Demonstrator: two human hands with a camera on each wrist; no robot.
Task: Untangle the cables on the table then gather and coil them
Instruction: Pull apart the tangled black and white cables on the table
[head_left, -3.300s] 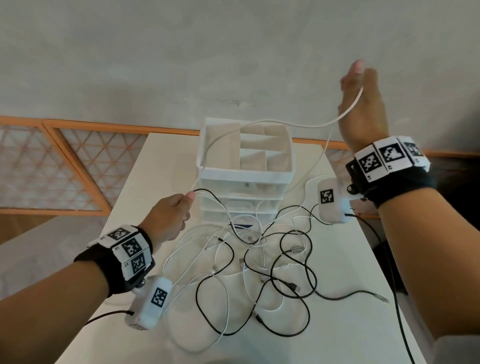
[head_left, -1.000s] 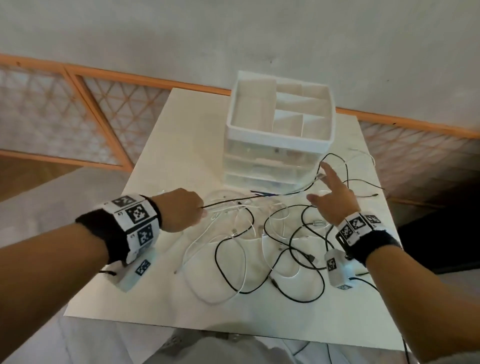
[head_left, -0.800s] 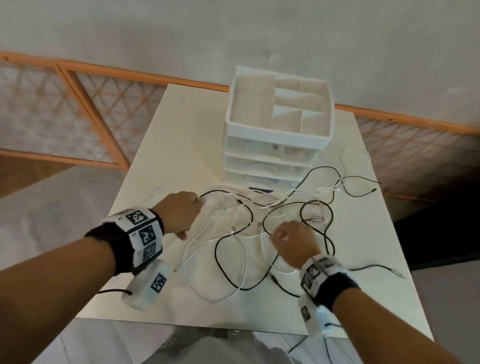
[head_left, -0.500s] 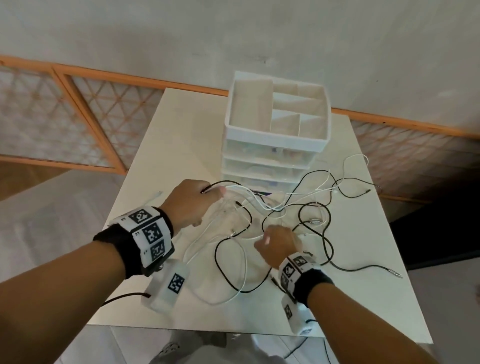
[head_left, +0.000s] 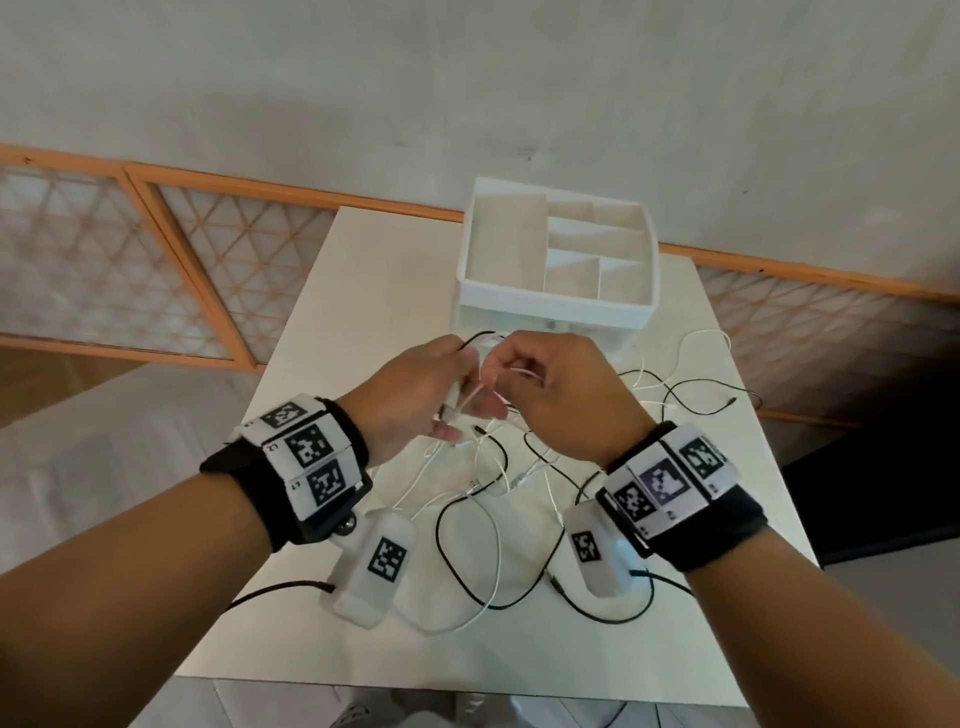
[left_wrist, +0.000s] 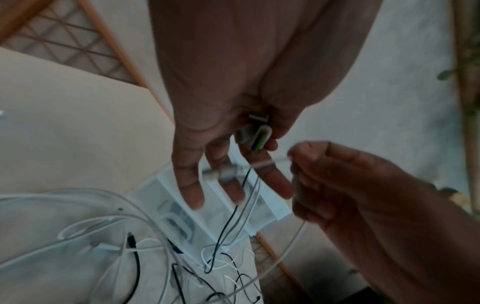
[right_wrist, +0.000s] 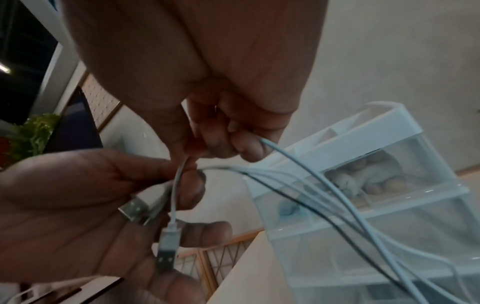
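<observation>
The cables (head_left: 483, 499) lay tangled on the white table (head_left: 727, 493), some ends raised. The left hand (head_left: 415, 400) held USB plugs (right_wrist: 140, 207); the right hand (head_left: 561, 395) pinched a white cable (right_wrist: 311, 174), its plug hanging downward. A drawer organizer (head_left: 558, 270) stood behind, by a grey wall (head_left: 467, 93).

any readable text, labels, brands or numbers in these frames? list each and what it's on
No readable words, brands or numbers.
Left wristband: square black-and-white coded markers, no words; tiny characters beside them too small to read.
Right wristband: same markers; small print blurred.
White pods under the wrists: one marker each, no text.
Drawer organizer, cables, USB plugs: no marking visible.
</observation>
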